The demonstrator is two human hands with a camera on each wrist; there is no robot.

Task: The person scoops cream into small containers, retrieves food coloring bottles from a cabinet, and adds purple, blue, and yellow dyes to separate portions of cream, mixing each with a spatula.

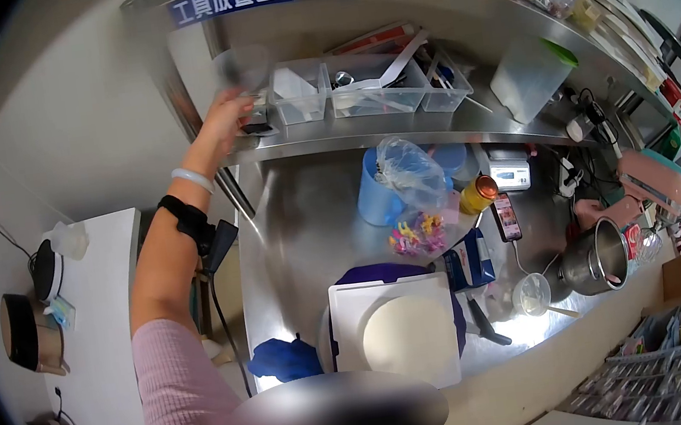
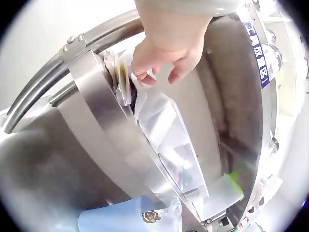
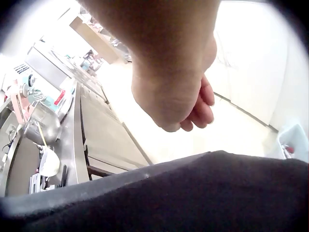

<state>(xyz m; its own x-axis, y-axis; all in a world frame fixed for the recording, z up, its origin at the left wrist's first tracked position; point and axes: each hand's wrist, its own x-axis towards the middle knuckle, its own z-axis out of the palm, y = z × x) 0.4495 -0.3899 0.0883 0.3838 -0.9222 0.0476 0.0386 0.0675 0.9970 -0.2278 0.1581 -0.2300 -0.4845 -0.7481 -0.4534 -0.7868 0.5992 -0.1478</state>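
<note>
Head view: one left hand (image 1: 225,129), reaching to the left end of a metal shelf (image 1: 365,134). Item nearest it: small packets (image 1: 259,127), lying beside the left-most of three clear bins (image 1: 299,108). The left wrist view lists the same packets just beside the fingers, which are bent, thumb apart from them, nothing seen pinched; whether they touch the packets, I cannot tell.

Right hand (image 3: 169,96), right wrist view only: fingers loosely curled, nothing seen in them, hanging above dark cloth (image 3: 193,193).

Worktop (image 1: 293,244), below the shelf: one blue jug (image 1: 373,195), a clear bag (image 1: 411,170) against it; one bag of multicoloured pieces (image 1: 419,235); one orange-lidded jar (image 1: 478,194); one scale (image 1: 510,174), a phone (image 1: 507,218) near it; one metal pot (image 1: 594,258), a pink mixer (image 1: 650,182) behind.

Near edge: one white board (image 1: 346,319), bearing a cream-coloured disc (image 1: 407,337); to its left, one crumpled blue item (image 1: 284,359), material uncertain.
</note>
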